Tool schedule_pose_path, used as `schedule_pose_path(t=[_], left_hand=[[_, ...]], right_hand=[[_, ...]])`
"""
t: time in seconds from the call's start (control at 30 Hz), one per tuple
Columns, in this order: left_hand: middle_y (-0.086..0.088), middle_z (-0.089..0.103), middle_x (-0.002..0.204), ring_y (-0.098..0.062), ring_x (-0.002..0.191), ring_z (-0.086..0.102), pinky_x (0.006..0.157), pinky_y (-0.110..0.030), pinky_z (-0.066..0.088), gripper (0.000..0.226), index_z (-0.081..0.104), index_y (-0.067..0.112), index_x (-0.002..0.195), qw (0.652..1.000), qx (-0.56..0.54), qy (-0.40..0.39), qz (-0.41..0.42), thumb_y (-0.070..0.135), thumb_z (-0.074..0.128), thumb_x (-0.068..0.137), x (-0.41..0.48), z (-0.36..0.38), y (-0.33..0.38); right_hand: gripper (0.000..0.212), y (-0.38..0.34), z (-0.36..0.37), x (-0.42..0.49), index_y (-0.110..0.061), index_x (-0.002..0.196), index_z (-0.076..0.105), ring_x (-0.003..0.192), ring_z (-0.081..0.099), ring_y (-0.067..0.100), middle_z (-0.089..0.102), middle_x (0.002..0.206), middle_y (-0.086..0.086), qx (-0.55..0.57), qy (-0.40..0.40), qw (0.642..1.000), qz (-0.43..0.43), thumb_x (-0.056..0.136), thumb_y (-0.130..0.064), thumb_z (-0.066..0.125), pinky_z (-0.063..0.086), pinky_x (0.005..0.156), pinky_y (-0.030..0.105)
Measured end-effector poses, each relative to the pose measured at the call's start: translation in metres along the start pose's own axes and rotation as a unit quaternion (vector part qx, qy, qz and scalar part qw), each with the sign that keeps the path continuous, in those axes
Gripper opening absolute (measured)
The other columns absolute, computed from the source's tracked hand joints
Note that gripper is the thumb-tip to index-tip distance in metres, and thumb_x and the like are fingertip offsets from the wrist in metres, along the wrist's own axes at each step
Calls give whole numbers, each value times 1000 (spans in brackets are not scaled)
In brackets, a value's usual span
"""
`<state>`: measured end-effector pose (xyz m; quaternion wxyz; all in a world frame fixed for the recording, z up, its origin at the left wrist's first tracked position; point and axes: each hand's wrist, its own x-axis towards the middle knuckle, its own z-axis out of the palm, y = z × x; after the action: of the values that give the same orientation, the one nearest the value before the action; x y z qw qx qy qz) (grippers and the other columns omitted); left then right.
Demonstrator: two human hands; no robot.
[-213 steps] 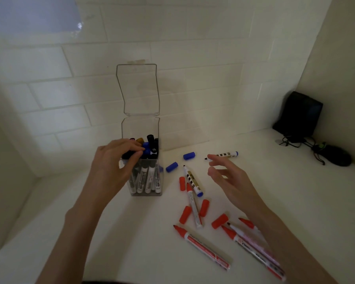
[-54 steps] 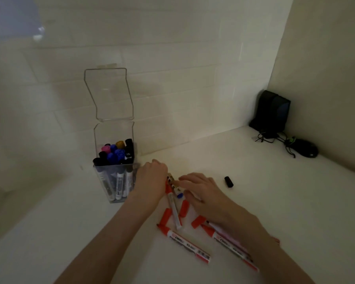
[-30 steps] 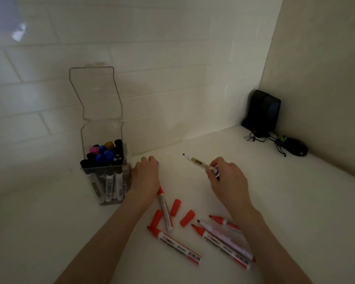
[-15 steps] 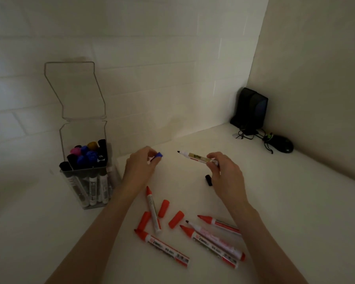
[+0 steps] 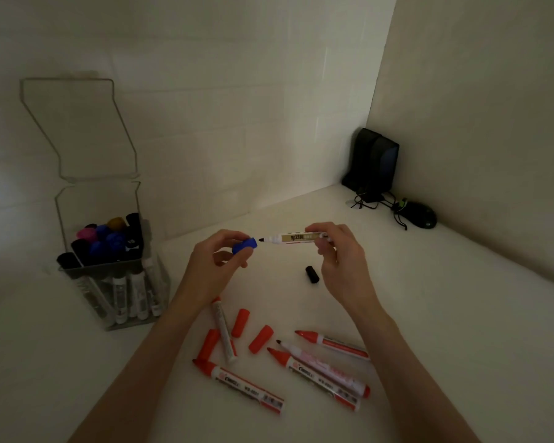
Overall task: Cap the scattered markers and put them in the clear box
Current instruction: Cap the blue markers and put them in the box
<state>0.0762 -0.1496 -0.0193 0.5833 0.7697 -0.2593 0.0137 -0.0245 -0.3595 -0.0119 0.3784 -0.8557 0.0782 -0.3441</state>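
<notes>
The left hand (image 5: 212,270) pinched a small blue plastic cap (image 5: 244,245) between thumb and fingers, with the open end facing right. The right hand (image 5: 339,260) held a white marker with a gold label (image 5: 293,238) by its back end, lying almost flat in the air. The marker's dark tip pointed left and sat just beside the mouth of the blue cap, not yet inside it. Both hands were up above the white table (image 5: 445,314).

The tall clear plastic box (image 5: 109,276) stood on the table to the left, well apart from the hands. Its clear hinged lid (image 5: 77,129) stood open and leaned back toward the white brick wall (image 5: 205,91). Capped markers stood upright inside the box, with black, blue, pink and brown caps showing at the top.

A small black cap (image 5: 312,274) lay on the table just below the right hand. Nearer the person lay 3 loose red caps (image 5: 260,338) and 5 uncapped markers. 1 white marker (image 5: 224,334) lay partly under the left wrist. A red-tipped marker (image 5: 240,385) lay closest to the left arm. 3 more uncapped markers (image 5: 320,369) lay side by side near the right arm, 1 of them with a dark tip.

In the far right corner stood a black speaker (image 5: 376,164), with a black computer mouse (image 5: 421,214) and tangled cords beside it.
</notes>
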Motion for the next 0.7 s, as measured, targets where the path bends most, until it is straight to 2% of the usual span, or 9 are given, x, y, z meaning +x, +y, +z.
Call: schedule_pose_path(t=[0.17, 0.27, 0.4, 0.47, 0.53, 0.6, 0.7], left_hand=[[1, 73, 100, -13, 68, 70, 57, -14, 48, 19, 70, 20, 108, 1000, -8, -11, 11, 13, 74, 90, -1, 0, -1], [0, 74, 99, -15, 69, 71, 58, -14, 48, 19, 73, 17, 109, 999, -12, -20, 25, 12, 74, 90, -2, 1, -1], [1, 76, 94, -15, 69, 74, 57, -21, 53, 19, 76, 18, 108, 999, -23, -1, 31, 12, 74, 89, -7, 1, 1], [3, 77, 88, -13, 70, 74, 58, -21, 55, 19, 76, 21, 107, 999, -18, 14, 40, 14, 75, 89, -10, 1, 2], [4, 77, 82, -12, 69, 74, 59, -22, 55, 17, 76, 22, 104, 999, -17, 18, 49, 14, 74, 89, -11, 1, 3], [6, 76, 79, -10, 69, 72, 62, -19, 53, 15, 76, 22, 102, 998, -15, 18, 65, 14, 72, 91, -11, 1, 4], [12, 74, 81, -7, 75, 69, 68, -16, 51, 10, 73, 27, 100, 994, 19, 8, 104, 21, 66, 97, -9, -4, 9]], right_hand=[[30, -2, 2, -2, -21, 112, 67, 81, 58, 14, 56, 101, 0, -3, -16, 1000, -8, 100, -1, 49, 48, 73, 27], [29, -4, 3, -3, -22, 113, 68, 81, 56, 9, 56, 99, -2, 4, -40, 999, -23, 99, -3, 51, 46, 73, 23], [27, -4, 3, -4, -20, 119, 67, 85, 56, 6, 56, 102, -2, 19, -92, 995, -35, 102, -9, 50, 44, 76, 16], [24, -4, 1, -3, -20, 120, 67, 85, 57, 9, 59, 101, 0, 29, -110, 993, -42, 102, -15, 51, 46, 74, 20], [23, -5, -1, -3, -18, 118, 68, 79, 57, 10, 63, 96, -1, 36, -119, 990, -66, 103, -22, 52, 45, 69, 21], [23, -9, -3, -3, -15, 116, 69, 70, 54, 6, 63, 86, -8, 47, -130, 987, -81, 103, -24, 51, 39, 64, 16], [22, -12, -4, -2, -15, 112, 69, 56, 45, 9, 56, 68, -9, 88, -146, 983, -60, 102, -25, 52, 36, 55, 27]])
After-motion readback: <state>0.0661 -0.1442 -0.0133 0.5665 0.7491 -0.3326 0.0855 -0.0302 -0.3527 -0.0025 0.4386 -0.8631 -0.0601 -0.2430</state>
